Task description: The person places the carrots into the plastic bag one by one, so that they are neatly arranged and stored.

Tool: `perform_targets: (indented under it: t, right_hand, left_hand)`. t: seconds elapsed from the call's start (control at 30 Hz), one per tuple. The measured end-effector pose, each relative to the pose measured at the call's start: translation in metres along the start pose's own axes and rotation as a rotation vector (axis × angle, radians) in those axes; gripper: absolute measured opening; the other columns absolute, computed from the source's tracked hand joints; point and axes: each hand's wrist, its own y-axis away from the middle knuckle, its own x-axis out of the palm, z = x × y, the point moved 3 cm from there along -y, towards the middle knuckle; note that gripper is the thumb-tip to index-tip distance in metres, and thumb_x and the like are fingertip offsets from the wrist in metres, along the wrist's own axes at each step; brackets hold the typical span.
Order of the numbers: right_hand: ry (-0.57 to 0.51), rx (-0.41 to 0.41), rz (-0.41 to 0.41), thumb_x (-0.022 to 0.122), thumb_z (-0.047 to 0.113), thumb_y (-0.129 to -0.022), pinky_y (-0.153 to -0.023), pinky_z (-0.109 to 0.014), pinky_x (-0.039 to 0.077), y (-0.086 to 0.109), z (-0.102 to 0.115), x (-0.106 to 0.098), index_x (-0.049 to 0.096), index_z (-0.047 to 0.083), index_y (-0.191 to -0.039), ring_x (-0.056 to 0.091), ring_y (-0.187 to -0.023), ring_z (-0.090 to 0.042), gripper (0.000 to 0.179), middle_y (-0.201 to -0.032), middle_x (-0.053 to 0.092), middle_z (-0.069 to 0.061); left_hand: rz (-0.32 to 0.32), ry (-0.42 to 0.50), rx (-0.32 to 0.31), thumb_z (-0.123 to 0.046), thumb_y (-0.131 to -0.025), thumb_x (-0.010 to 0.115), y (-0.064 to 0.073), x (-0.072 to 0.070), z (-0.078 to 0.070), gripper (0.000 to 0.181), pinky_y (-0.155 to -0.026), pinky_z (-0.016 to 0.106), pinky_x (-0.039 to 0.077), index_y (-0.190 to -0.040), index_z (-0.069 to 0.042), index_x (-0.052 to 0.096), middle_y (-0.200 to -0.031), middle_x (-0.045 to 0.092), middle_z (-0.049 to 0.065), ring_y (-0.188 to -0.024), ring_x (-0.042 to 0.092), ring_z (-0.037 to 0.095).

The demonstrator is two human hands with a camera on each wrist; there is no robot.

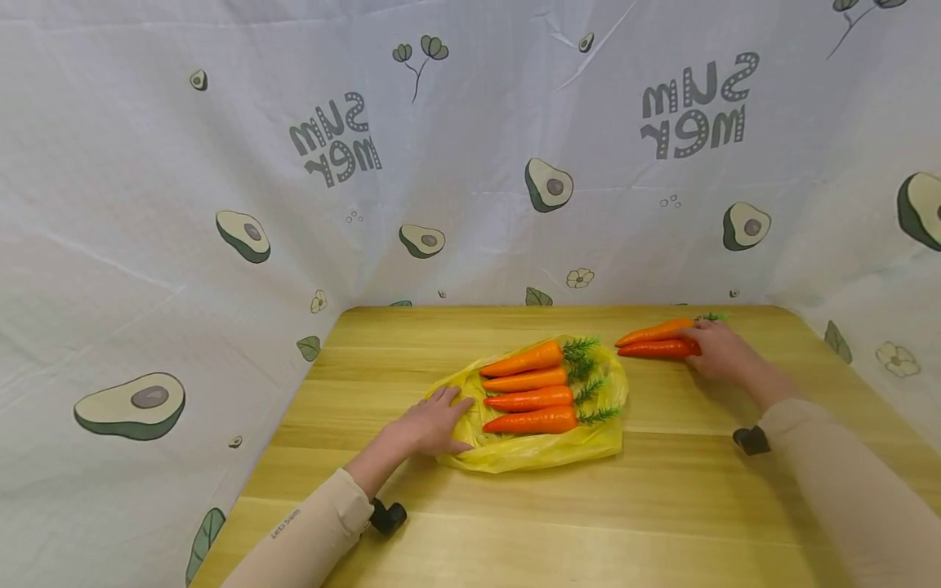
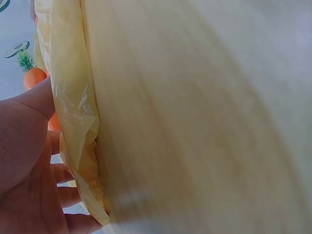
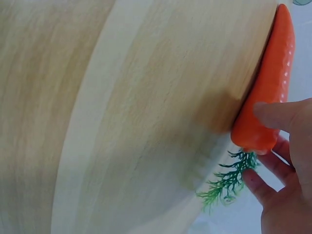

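Several orange carrots (image 1: 528, 398) with green tops lie side by side on a spread yellow plastic bag (image 1: 507, 460). My left hand (image 1: 435, 425) rests on the bag's left edge, fingers spread and touching the crinkled film; in the left wrist view the fingertips meet the bag (image 2: 73, 112). Farther right, two more carrots lie together on the table. My right hand (image 1: 715, 349) holds the nearer, redder carrot (image 1: 650, 349) by its thick end, thumb on the near side and fingers behind, as the right wrist view shows of this carrot (image 3: 268, 83). The other carrot (image 1: 654, 333) lies just beyond it.
The wooden table (image 1: 515, 523) has rounded far corners. A white curtain (image 1: 470, 147) printed with avocados hangs behind it and along both sides. Dark wrist-worn devices sit at the left cuff (image 1: 387, 518) and the right cuff (image 1: 751, 441).
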Motion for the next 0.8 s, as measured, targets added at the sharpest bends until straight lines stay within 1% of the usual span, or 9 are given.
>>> perform_targets:
  t: [0.27,0.37,0.6,0.8]
  right_hand:
    - [-0.023,-0.003,0.053,0.067,0.002,-0.088,-0.1,-0.073,0.038,0.0014,0.0054,-0.0032,0.056,-0.012,-0.13,0.049,-0.113,-0.06,0.045,-0.127,0.049,-0.044]
    - [-0.025,-0.015,0.053,0.067,0.002,-0.089,-0.1,-0.073,0.039,0.0006,0.0059,-0.0044,0.057,-0.011,-0.13,0.05,-0.113,-0.06,0.044,-0.128,0.049,-0.044]
    - [-0.024,-0.075,0.046,0.068,0.002,-0.089,-0.097,-0.07,0.042,0.001,0.0068,-0.0052,0.059,-0.011,-0.128,0.054,-0.109,-0.058,0.042,-0.123,0.054,-0.041]
    - [-0.047,-0.056,0.067,0.067,0.002,-0.089,-0.098,-0.071,0.041,0.0045,0.0081,-0.0064,0.059,-0.011,-0.129,0.055,-0.109,-0.057,0.042,-0.124,0.054,-0.042]
  left_hand:
    - [0.005,-0.012,0.001,-0.053,-0.093,0.066,0.0,0.0008,0.0004,0.079,-0.116,0.057,0.034,-0.158,-0.02,0.035,-0.165,0.025,0.013,-0.152,0.025,0.034]
    - [0.003,-0.017,-0.001,-0.052,-0.094,0.066,-0.0004,-0.0008,-0.0001,0.079,-0.116,0.057,0.034,-0.158,-0.02,0.034,-0.165,0.025,0.013,-0.152,0.025,0.034]
    - [-0.009,-0.022,0.013,-0.051,-0.093,0.068,0.0006,-0.0021,-0.0009,0.078,-0.116,0.058,0.034,-0.157,-0.018,0.037,-0.164,0.028,0.014,-0.151,0.027,0.034]
    - [-0.002,-0.009,0.007,-0.051,-0.093,0.068,0.0013,-0.0007,-0.0004,0.079,-0.117,0.058,0.032,-0.158,-0.019,0.036,-0.165,0.025,0.013,-0.152,0.025,0.034]
